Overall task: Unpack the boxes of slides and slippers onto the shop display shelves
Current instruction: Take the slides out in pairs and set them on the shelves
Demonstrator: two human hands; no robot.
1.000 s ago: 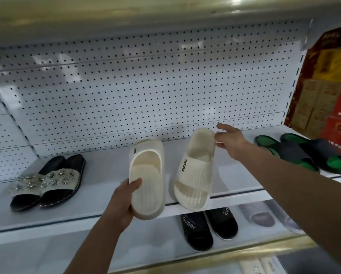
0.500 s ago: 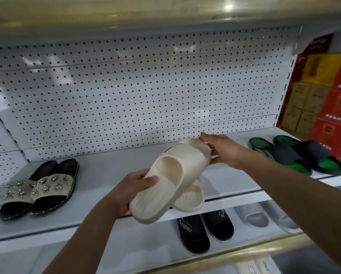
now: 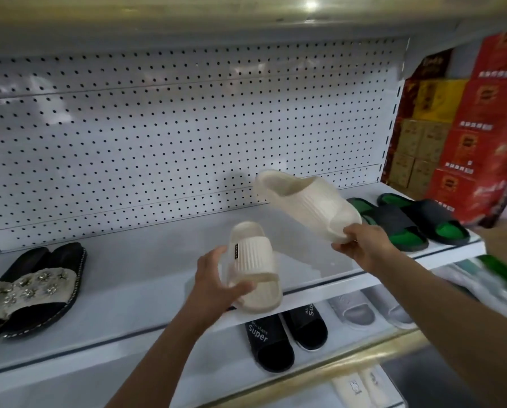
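Above the white metal display shelf (image 3: 128, 290) — a pair of slides being set out.
Left hand (image 3: 217, 285) is gripping one cream ribbed foam slide (image 3: 253, 267) at the shelf's front edge; right hand (image 3: 361, 245) is pinching the other cream slide (image 3: 302, 201) by its toe, tilted up — probably to pair them in the open stretch between the black jewelled sandals (image 3: 31, 287) and the green-and-black slides (image 3: 405, 220).

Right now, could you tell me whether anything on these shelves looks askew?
Nothing shelved does. The two cream ribbed slides are in hand: left hand holds one, right hand holds the other tilted above the white shelf.
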